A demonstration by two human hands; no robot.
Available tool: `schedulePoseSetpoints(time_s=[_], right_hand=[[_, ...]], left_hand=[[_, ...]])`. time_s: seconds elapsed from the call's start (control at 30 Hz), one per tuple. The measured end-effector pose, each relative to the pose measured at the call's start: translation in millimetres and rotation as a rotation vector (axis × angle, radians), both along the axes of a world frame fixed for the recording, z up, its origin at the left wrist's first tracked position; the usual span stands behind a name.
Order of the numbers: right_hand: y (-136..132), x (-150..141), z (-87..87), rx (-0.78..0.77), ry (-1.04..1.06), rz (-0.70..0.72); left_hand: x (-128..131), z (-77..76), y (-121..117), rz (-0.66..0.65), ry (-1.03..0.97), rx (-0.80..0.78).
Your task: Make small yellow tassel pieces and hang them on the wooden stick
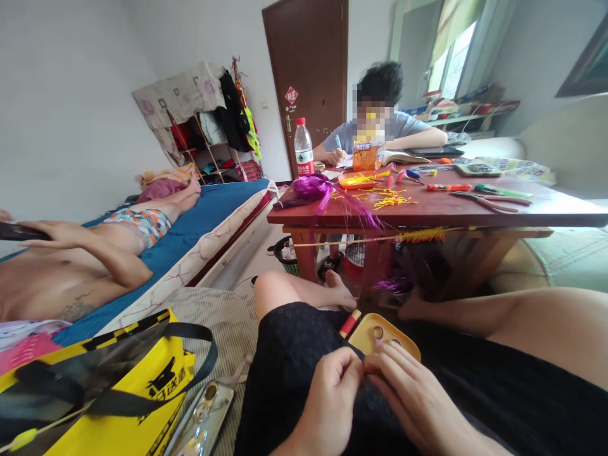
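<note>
My left hand (332,394) and my right hand (412,391) meet above my lap, fingertips pinched close together. Whatever they hold between them is too small or hidden to make out. Just beyond the fingers a yellow tray (412,345) rests on the dark cloth of my clothing, partly covered by my right hand. Inside it lies something with a round metal loop (377,332), perhaps a scissor handle. A red roll with pale ends (350,323) lies against the tray's left side.
A reddish-brown table (427,215) ahead holds purple strands (316,190), yellow stems (392,199), pliers (489,201) and a water bottle (304,149). A person (413,120) writes behind it. Another person lies on the bed (223,202). A yellow bag (137,392) stands at left.
</note>
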State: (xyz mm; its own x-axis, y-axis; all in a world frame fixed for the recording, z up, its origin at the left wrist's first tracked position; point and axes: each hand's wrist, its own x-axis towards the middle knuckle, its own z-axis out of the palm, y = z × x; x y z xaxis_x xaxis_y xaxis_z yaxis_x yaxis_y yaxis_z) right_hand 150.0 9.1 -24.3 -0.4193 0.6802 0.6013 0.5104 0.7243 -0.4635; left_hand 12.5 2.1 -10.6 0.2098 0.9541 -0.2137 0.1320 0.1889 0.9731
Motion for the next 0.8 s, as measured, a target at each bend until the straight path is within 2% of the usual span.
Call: schedulePoseSetpoints(time_s=[0.1, 0.2, 0.23, 0.3, 0.37, 0.4, 0.47, 0.53, 0.6, 0.7, 0.8], right_hand=[[-3, -4, 1.4, -0.469, 0.219, 0.003], [-1, 0, 6.4, -0.947, 0.428, 0.138], [0, 2, 7.3, -1.105, 0.486, 0.213], [2, 5, 7.1, -1.376, 0.571, 0.378], [4, 8, 4.8, -1.500, 0.611, 0.465], [4, 8, 3.5, -1.482, 0.611, 0.449], [4, 8, 1.5, -1.291, 0.539, 0.315], [3, 7, 0.8, -0.960, 0.383, 0.142], [2, 7, 1.0, -0.591, 0.197, 0.070], [2, 9, 2.6, -0.127, -0.014, 0.113], [1, 14, 5.7, 0.110, -0.149, 0.164]], left_hand=[[-5, -6.7, -1, -0.033, 0.449, 0.577], [-15, -12.5, 2, -0.173, 0.704, 1.078], [-19, -13.4, 3, -0.234, 0.751, 1.194], [-23, -13.5, 5, -0.352, 0.799, 1.323], [-25, -11.9, 6, -0.417, 0.761, 1.307], [-23, -10.8, 6, -0.407, 0.710, 1.211], [-19, -8.6, 6, -0.305, 0.528, 0.850], [-13, -6.9, 5, -0.175, 0.256, 0.379], [-7, -5.9, 4, -0.081, -0.040, 0.005], [-2, -4.1, 3, -0.035, -0.353, -0.279], [-3, -1.3, 2, -0.036, -0.458, -0.401]])
